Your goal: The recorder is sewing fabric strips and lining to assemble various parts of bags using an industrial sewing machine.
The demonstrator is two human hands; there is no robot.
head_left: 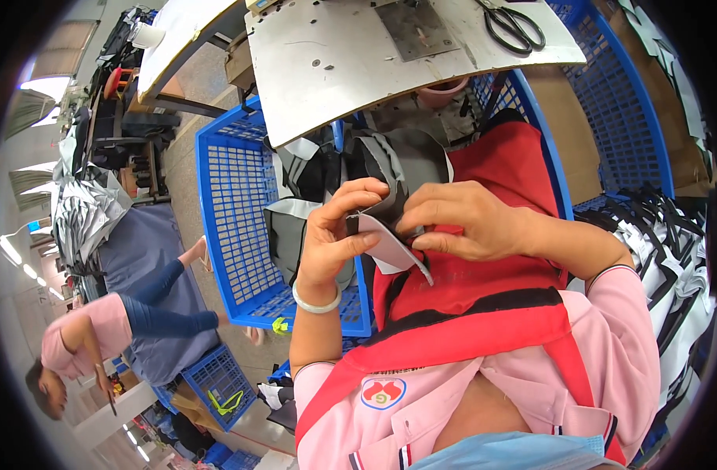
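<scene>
My left hand [333,235], with a pale bangle [318,306] at the wrist, grips a folded grey-and-white fabric piece [385,246] between thumb and fingers. The piece is held up in front of my red apron [476,286], its pale side towards me. My right hand [472,223] is closed at the piece's right edge, fingertips bent in against it and partly hidden. Just beyond my hands, similar grey and black fabric pieces [286,235] lie in a blue plastic basket [237,211].
Ahead is a white work table [319,78] with black scissors [511,30] and a metal plate [416,30]. More blue baskets [621,102] and stacked white-and-black pieces [648,258] stand at right. Another person [100,329] walks at left, near a cloth-covered pile [143,258].
</scene>
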